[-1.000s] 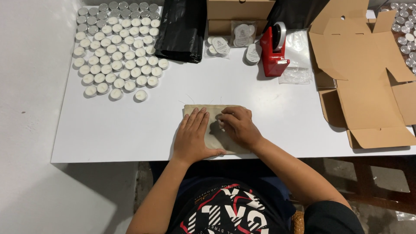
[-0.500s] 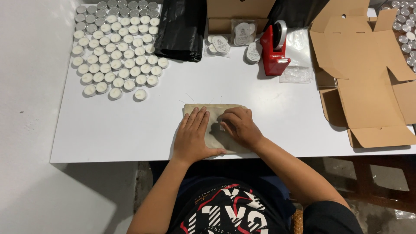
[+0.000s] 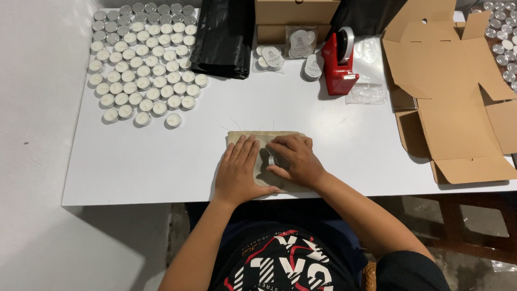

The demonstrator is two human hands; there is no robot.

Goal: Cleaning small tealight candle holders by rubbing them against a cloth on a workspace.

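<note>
Head view showed the left hand point(image 3: 239, 171) flat, fingers together, pinning a beige cloth pouch point(image 3: 266, 156) at the near edge of the white table point(image 3: 161, 161), apparently to steady it. The right hand point(image 3: 293, 160) curled over a small round object there; whether it gripped could not be told. Tealight candles point(image 3: 142, 59) and a flattened cardboard box point(image 3: 458, 108) lay well apart.

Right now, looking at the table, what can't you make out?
Head view only:
- Pouch: mostly covered by the left hand and right hand.
- Small round thing under the right fingers: too hidden to identify.
- Candles at the right edge: cut off by the frame.
- Box: top cropped.
</note>
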